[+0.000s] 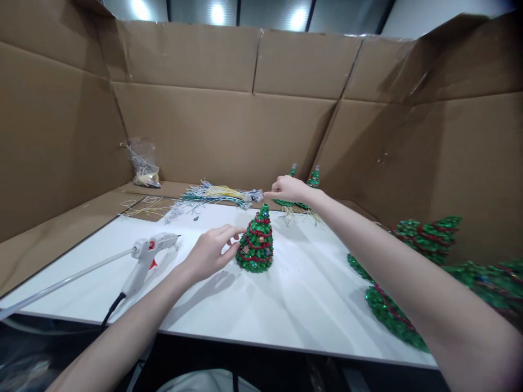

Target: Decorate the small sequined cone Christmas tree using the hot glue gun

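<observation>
A small green Christmas tree [255,247] with red garland and little coloured ornaments stands upright on the white board. My left hand [216,245] is at its left side, thumb and fingers apart, fingertips at the tree's edge; whether they press on it I cannot tell. Above and behind the treetop is my right hand [289,189], its fingers closed in a pinch near the end of a bundle of wires [220,193]. Anything between those fingertips is too small or hidden to make out.
A white glue gun [143,261] with a long clear glue stick lies at left. More decorated trees [396,316] sit at right, and two topped trees [314,178] stand behind my right hand. A plastic bag [145,166] rests at back left. Cardboard walls [204,130] surround the board.
</observation>
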`<state>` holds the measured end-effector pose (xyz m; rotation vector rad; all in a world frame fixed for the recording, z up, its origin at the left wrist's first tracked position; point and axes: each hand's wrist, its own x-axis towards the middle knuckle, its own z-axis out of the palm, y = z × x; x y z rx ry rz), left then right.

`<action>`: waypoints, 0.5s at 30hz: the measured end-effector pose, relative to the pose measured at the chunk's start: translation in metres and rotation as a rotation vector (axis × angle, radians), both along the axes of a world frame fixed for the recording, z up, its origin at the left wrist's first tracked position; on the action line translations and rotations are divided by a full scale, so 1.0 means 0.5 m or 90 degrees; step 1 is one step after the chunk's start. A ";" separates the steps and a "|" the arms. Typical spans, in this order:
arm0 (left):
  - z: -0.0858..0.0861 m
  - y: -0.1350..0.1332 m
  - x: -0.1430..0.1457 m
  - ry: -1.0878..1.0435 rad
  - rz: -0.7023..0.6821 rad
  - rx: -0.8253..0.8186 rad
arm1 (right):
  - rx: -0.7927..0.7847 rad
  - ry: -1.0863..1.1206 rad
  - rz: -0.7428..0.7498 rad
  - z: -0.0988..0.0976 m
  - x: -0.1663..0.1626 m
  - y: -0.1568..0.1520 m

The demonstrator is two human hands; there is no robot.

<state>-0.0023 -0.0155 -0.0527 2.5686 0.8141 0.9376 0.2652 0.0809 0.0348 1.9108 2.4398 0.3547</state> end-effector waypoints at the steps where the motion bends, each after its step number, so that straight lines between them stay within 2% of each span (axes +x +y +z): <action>1: 0.001 -0.001 -0.001 0.005 0.003 0.000 | -0.001 -0.001 -0.016 -0.013 0.006 0.014; 9: 0.010 -0.012 -0.004 0.040 -0.003 0.023 | 0.035 0.019 -0.123 -0.118 0.009 0.128; 15: 0.023 -0.022 -0.005 0.043 -0.010 0.003 | 0.057 0.039 -0.160 -0.172 0.010 0.220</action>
